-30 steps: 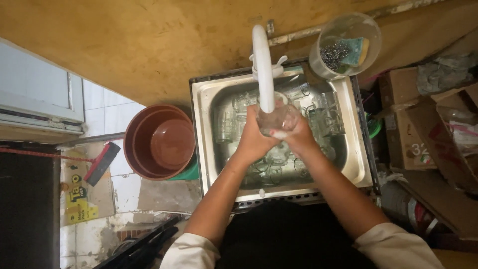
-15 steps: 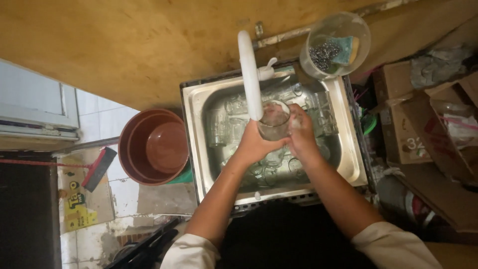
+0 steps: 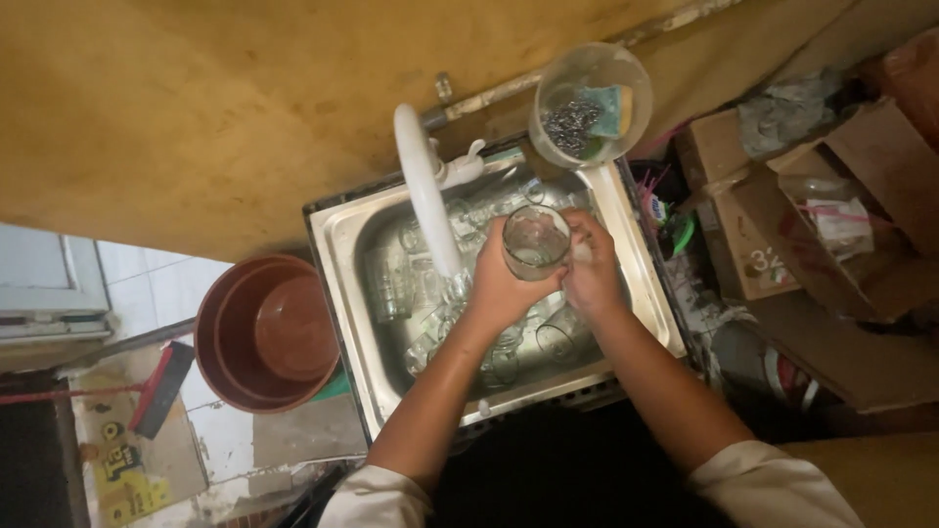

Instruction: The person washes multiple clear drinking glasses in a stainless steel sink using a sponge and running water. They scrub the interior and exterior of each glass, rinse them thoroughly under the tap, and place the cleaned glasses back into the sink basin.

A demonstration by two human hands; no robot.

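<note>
Your left hand [image 3: 501, 284] and right hand [image 3: 594, 269] both gripping a clear drinking glass [image 3: 535, 242] between them, above the steel sink [image 3: 342, 244], near its right rim, beside the white faucet [image 3: 425, 191]

We're looking down into a cramped, rough dishwashing corner of a kitchen: a stainless steel sink [image 3: 342, 256] packed with clear drinking glasses [image 3: 391, 284], a white tap [image 3: 426, 200] on a stained yellow wall [image 3: 196, 108], a clear plastic tub of scourers and sponge [image 3: 590, 103], reddish-brown plastic basins [image 3: 266, 334] on the tiled floor [image 3: 156, 284], worn cardboard boxes [image 3: 782, 225] alongside.
</note>
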